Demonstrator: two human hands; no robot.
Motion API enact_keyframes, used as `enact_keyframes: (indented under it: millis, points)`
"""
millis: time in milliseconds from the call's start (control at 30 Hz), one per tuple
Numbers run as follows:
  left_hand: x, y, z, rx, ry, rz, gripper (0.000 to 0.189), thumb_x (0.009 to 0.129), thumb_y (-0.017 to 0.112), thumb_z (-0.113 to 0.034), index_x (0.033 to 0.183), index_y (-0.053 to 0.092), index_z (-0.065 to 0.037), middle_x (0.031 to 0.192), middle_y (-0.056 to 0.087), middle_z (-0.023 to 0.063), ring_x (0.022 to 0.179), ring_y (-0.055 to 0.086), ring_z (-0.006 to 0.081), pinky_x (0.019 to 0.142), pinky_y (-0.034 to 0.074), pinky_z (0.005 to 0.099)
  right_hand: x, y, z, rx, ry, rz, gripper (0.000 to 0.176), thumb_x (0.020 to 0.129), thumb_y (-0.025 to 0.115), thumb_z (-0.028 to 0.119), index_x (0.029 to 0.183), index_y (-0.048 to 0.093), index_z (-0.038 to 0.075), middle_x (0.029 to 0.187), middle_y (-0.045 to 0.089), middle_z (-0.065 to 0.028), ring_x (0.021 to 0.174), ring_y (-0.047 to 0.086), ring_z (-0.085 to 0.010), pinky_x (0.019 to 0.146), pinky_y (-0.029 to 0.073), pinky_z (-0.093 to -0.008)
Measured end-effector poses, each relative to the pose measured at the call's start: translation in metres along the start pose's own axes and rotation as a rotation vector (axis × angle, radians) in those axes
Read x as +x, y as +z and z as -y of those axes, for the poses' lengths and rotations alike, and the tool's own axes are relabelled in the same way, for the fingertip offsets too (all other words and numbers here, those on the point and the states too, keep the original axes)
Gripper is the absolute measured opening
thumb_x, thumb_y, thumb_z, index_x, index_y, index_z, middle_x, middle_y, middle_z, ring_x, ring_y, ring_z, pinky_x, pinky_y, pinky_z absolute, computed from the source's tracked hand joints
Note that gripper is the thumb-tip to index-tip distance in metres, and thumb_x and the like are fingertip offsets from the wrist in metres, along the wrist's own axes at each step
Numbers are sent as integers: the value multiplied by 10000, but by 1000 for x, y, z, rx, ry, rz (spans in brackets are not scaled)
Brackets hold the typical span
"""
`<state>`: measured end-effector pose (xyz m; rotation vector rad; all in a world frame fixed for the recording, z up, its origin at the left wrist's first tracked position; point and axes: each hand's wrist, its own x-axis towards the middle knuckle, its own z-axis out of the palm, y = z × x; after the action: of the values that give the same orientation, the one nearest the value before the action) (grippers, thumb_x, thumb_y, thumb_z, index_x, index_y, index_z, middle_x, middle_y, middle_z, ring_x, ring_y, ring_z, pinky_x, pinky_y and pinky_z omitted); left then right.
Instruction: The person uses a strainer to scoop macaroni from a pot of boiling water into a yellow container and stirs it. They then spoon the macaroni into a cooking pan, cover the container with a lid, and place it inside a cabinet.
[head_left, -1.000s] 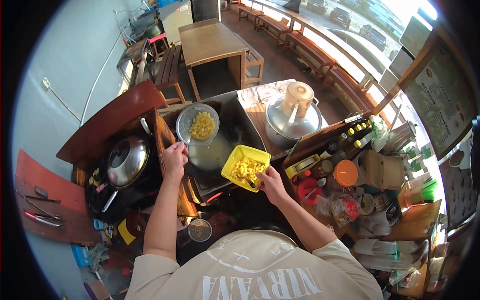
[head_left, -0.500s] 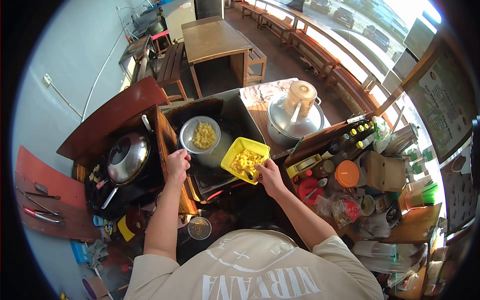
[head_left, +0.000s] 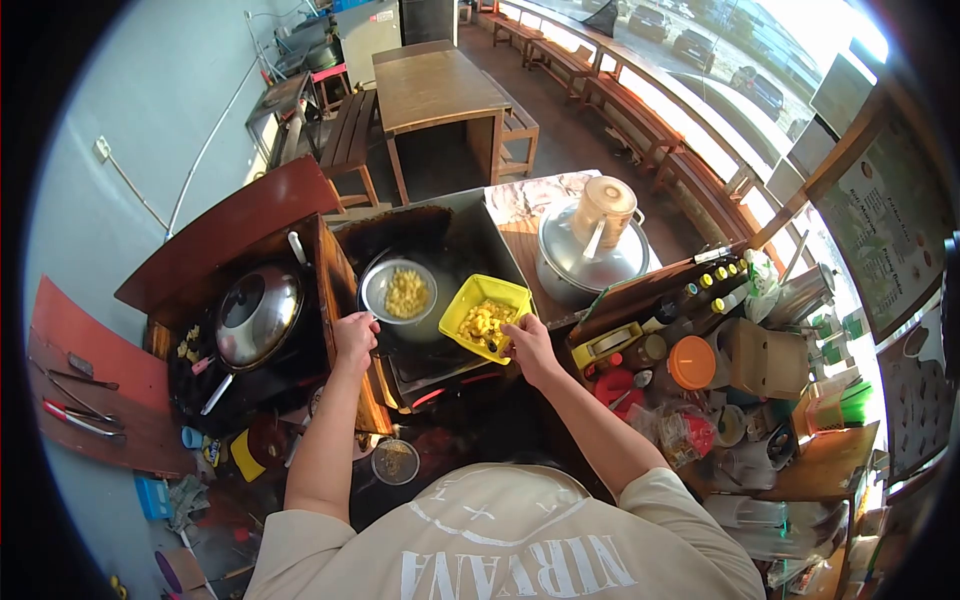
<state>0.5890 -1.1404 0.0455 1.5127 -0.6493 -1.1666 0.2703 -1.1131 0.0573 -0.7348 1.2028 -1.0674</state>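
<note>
My left hand (head_left: 354, 340) is closed around the handle of a round metal strainer (head_left: 370, 290). Small yellow chopped pieces (head_left: 406, 295) are heaped in it, and it is held over the dark, steaming cooking bay. To its right, my right hand (head_left: 533, 350) grips the near right corner of a yellow square plastic container (head_left: 520, 295). The container is tilted toward me, with more yellow chunks (head_left: 484, 322) inside; something dark shows among them near my fingers.
A lidded pan (head_left: 258, 315) sits on the left burner, behind a wooden partition (head_left: 350, 330). A large lidded pot (head_left: 590, 250) stands at the right of the bay. Bottles (head_left: 700, 290), an orange-lidded tub (head_left: 692, 362) and packets crowd the right shelf. A small sieve (head_left: 395, 462) lies below my left hand.
The strainer and the yellow container have both shifted slightly left against the surroundings. Both hands keep their hold, and the whole view has turned a little.
</note>
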Motion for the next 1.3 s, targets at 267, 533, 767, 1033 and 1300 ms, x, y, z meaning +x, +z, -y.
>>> enact_keyframes:
  millis: [267,533,767,1033,1300]
  points:
    - [-29,24,-69,557,739,-93,257,890,554,-125,667,622,-18,528,560,70,451,532,163,445,385,332,30,16,6,-108,-76,-6,215,857,647,93,815,445,36,706,537,-67,542,599,-156,495,545,-297]
    - [-67,65,-49,1256,1554,27,238,808,544,-49,1019,621,30,584,540,78,546,593,239,525,488,337,48,55,17,-130,-134,1,235,826,666,83,803,439,26,712,525,-70,555,608,-166,501,564,-318]
    - [-55,56,-59,1072,1402,-42,151,821,555,-55,946,627,-7,608,559,141,561,599,298,530,482,381,48,49,8,-65,-106,-8,227,847,653,65,814,430,36,728,495,-54,572,582,-142,493,552,-304]
    - [34,3,-46,15,103,7,165,893,569,-101,863,670,26,620,562,31,415,410,71,374,277,207,51,32,-3,-17,-74,-5,231,853,648,64,810,422,42,729,490,-49,578,577,-140,509,555,-304]
    - [60,24,-23,1426,587,-207,148,801,579,-56,781,693,37,809,684,238,768,687,375,715,551,457,2,-4,1,-10,-21,18,207,903,620,71,848,420,76,757,489,-12,603,540,-101,520,485,-250]
